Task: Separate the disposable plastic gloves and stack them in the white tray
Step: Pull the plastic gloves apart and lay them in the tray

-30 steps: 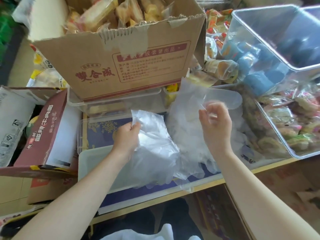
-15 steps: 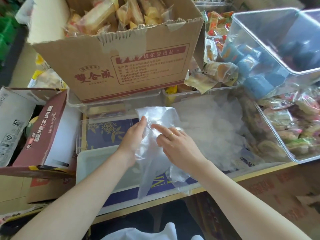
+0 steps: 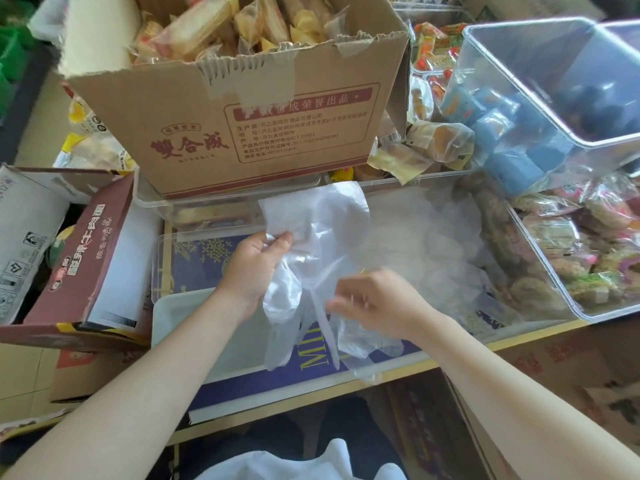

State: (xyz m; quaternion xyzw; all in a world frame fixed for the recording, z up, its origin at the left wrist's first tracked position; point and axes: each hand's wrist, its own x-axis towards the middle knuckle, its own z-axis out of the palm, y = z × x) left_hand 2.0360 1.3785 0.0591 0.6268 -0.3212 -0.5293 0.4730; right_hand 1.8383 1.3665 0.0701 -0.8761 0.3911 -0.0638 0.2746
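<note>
Since half a second ago the right hand [image 3: 372, 303] has slid down from the top of the held gloves [image 3: 311, 244] to their lower part, near the front edge of the white tray [image 3: 180, 317]; it is blurred, so whether it pinches the plastic cannot be told. Left of that, the left hand [image 3: 258, 263] pinches the clear gloves by their cuff above the tray's right end, fingers hanging down over it. Right of the tray a clear bin [image 3: 433, 237] holds a loose heap of more gloves. Behind the tray a cardboard box [image 3: 242, 116] is full of wrapped snacks, and far right another clear tub [image 3: 588, 258] holds packaged cakes. Both forearms reach forward over the table edge [image 3: 363, 382].
</note>
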